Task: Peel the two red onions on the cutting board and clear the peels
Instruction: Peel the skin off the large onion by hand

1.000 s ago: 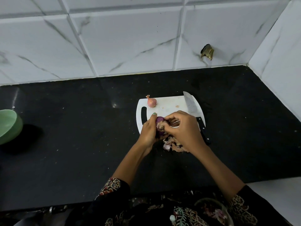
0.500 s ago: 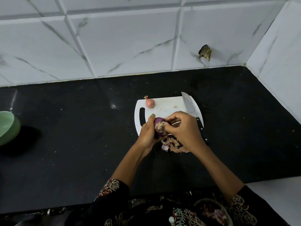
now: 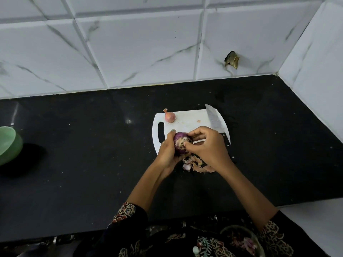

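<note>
Black surface below: left grip [image 3: 168, 151] cradling the onion [image 3: 181, 142] should turn it so the right grip [image 3: 207, 145], pinching papery skin, strips toward the peels [image 3: 194, 164] beneath.

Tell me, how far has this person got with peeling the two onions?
About midway through the first. The left hand holds the purple onion, much of its dry skin already off, while the right hand picks at it. A pile of peels lies at the near edge of the cutting board. The small onion still wears its skin, and the peels await clearing.
</note>
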### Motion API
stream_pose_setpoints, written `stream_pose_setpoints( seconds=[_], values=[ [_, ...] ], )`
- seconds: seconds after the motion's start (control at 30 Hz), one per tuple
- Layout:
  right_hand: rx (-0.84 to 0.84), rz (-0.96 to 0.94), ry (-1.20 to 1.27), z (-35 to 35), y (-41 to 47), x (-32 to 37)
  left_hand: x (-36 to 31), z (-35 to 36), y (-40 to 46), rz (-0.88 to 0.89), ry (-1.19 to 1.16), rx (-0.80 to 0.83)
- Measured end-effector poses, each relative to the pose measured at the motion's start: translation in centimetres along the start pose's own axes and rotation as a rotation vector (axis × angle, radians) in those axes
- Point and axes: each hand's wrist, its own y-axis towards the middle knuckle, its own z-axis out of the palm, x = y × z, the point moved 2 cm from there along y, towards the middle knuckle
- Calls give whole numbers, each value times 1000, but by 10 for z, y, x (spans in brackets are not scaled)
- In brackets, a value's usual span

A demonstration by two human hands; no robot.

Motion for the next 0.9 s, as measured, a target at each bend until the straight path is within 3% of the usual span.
stream_pose_setpoints(
  seconds=[0.33,0.7,0.9],
  values=[
    [-33,50,97,-3,-4,-8,1,-3,-8,-15,-64,22],
    [-2,8,20,1,-9,3,1,-5,-10,1,-28,26],
    [-73,18,24,-2,-6,-8,3,-5,-11,-43,-88,27]
  ],
)
